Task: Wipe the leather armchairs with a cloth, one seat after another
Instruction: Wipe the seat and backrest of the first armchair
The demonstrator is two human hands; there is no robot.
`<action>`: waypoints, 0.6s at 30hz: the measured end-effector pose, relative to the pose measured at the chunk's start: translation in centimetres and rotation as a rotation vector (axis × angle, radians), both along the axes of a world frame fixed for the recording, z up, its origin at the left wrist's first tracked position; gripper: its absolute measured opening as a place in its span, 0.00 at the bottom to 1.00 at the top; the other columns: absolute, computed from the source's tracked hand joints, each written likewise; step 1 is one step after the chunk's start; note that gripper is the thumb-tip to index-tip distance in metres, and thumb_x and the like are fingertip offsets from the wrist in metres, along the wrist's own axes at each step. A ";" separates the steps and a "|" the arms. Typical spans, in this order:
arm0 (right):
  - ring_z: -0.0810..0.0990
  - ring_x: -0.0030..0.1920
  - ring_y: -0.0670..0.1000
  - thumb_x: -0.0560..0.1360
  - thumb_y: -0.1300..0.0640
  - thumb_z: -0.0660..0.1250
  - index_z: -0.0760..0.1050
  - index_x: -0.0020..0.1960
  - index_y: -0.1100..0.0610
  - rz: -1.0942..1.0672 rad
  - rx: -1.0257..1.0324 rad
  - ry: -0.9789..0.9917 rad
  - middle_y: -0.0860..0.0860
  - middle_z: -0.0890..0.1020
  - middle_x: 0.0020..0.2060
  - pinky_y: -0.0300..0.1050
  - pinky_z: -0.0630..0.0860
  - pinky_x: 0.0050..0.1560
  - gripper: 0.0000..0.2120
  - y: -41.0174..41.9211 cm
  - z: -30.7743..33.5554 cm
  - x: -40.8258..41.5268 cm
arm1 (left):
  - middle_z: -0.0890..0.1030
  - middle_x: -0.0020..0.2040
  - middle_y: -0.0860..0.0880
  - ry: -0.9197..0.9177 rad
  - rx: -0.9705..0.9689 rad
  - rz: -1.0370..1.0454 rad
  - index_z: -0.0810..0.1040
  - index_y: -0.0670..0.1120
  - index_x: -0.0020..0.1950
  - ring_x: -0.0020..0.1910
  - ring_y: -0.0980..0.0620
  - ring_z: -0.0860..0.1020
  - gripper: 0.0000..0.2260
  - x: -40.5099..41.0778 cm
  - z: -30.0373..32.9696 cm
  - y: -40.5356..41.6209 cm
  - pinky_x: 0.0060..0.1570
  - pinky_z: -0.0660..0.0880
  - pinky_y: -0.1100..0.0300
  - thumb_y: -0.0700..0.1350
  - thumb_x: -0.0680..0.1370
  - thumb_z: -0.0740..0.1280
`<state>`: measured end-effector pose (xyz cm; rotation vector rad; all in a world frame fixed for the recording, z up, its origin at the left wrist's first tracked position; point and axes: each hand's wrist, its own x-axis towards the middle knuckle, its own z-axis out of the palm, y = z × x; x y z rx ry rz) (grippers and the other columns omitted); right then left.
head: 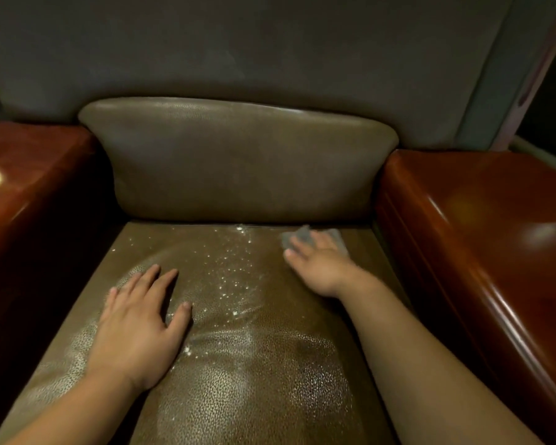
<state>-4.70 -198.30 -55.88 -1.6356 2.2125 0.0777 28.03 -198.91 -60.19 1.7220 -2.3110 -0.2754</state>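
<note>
1 cloth (305, 236) lies under the right hand's (318, 264) fingers.

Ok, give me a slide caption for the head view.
Right hand presses cloth on seat cushion; left hand rests flat.

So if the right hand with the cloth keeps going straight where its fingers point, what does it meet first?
Most likely the back cushion: the right hand presses the cloth near the seat's rear right corner, fingers aimed at the crease below it. Depth is unclear.
</note>
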 end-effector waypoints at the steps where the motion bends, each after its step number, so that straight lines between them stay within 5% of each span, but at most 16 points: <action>1: 0.44 0.84 0.54 0.83 0.32 0.43 0.50 0.84 0.39 0.058 -0.033 -0.039 0.50 0.47 0.84 0.54 0.40 0.81 0.31 0.6 -0.4 0.4 | 0.62 0.84 0.53 0.003 -0.001 0.001 0.63 0.58 0.83 0.83 0.49 0.58 0.36 -0.1 0.0 0.1 0.83 0.49 0.45 0.71 0.78 0.46; 9: 0.46 0.83 0.60 0.83 0.32 0.46 0.51 0.85 0.46 -0.274 0.080 0.050 0.52 0.49 0.84 0.57 0.44 0.82 0.34 -3.0 -0.7 -7.1 | 0.60 0.84 0.55 0.004 -0.009 0.011 0.61 0.59 0.83 0.84 0.52 0.56 0.36 -0.2 0.2 0.2 0.83 0.48 0.47 0.72 0.78 0.45; 15: 0.43 0.84 0.54 0.83 0.31 0.43 0.48 0.83 0.38 0.235 -0.053 0.037 0.44 0.47 0.83 0.54 0.40 0.82 0.31 -2.2 -0.8 2.7 | 0.58 0.85 0.55 0.002 0.002 0.017 0.59 0.60 0.84 0.84 0.52 0.54 0.37 -0.4 0.7 0.4 0.83 0.46 0.48 0.71 0.77 0.44; 18: 0.47 0.83 0.54 0.85 0.35 0.45 0.50 0.84 0.41 0.152 -0.055 0.006 0.47 0.50 0.84 0.55 0.47 0.82 0.29 -2.5 -1.0 0.8 | 0.57 0.85 0.56 0.008 0.003 0.014 0.58 0.60 0.84 0.84 0.53 0.52 0.37 -0.4 0.8 0.4 0.83 0.46 0.48 0.72 0.76 0.43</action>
